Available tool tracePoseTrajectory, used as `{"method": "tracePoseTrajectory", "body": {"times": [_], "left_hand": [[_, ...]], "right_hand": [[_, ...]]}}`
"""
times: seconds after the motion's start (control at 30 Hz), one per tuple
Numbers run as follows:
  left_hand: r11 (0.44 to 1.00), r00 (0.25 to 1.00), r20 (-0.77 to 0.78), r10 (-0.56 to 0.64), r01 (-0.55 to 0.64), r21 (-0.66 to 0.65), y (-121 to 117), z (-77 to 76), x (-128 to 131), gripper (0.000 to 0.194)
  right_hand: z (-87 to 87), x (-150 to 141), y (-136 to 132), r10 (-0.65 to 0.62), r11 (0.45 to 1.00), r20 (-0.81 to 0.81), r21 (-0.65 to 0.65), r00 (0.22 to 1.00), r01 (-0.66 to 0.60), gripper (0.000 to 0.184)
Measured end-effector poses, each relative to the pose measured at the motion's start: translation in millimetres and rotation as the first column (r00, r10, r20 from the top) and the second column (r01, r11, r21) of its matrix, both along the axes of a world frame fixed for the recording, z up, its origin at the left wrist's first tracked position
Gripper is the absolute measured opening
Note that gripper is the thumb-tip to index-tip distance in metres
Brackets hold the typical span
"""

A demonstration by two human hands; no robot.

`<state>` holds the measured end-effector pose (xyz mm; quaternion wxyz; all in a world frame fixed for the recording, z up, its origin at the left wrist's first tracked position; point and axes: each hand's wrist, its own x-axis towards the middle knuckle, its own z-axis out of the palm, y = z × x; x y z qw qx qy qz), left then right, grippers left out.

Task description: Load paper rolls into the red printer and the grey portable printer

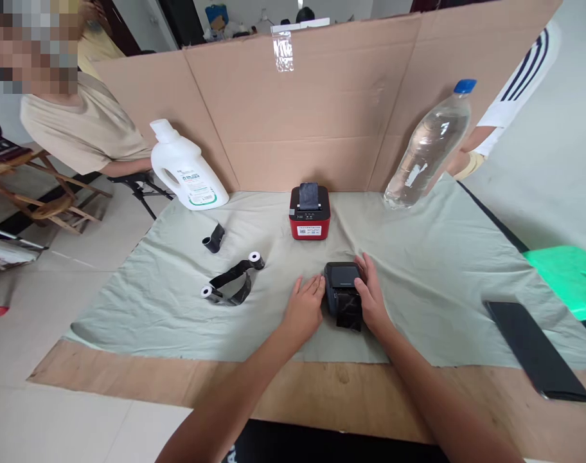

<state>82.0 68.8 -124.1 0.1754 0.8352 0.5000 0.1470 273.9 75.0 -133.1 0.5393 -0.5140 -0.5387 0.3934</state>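
While the right hand (372,302) clasps the dark device (341,275) along its right edge, the left hand (303,305) lies extended at its left; device rests on the cloth-covered surface (432,276).

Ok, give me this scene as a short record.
center: dark handheld unit on cloth, black strip at near end
left hand: fingertips at the unit's left side
right hand: along its right side, thumb on top
beyond: red and black printer
left side: two-roll black ribbon, small black roll, white jug
right side: clear bottle, dark slab
backdrop: cardboard panel
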Motion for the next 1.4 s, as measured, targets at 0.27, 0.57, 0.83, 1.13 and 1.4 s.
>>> {"method": "tracePoseTrajectory", "body": {"times": [0.27, 0.57, 0.83, 1.13, 1.4], "left_hand": [[0.921, 0.869, 0.476, 0.137, 0.065, -0.384, 16, 7.4, -13, 0.071], [0.924, 0.669, 0.711, 0.218, 0.094, -0.371, 9, 7.7, -17, 0.060], [0.939, 0.703, 0.703, 0.108, 0.160, -0.304, 22, 3.9, -10, 0.068], [0.974, 0.773, 0.634, 0.038, 0.113, -0.195, 27, -5.5, -6, 0.066], [0.978, 0.790, 0.611, 0.060, 0.076, -0.195, 23, -5.4, -10, 0.069]], "right_hand": [[4.9, -2, -3, -0.035, 0.999, -0.024, -0.011, 0.999, 0.035, 0.062], [4.5, -1, -2, -0.048, 0.998, -0.016, -0.033, 0.999, 0.048, 0.062], [0.7, -4, -5, 0.023, 1.000, -0.017, -0.003, 1.000, -0.023, 0.072], [2.1, -4, -4, -0.011, 1.000, 0.067, 0.029, 0.998, 0.009, 0.061], [24.0, 17, 20, -0.068, 0.997, 0.561, 0.057, 0.825, 0.043, 0.028]]}}
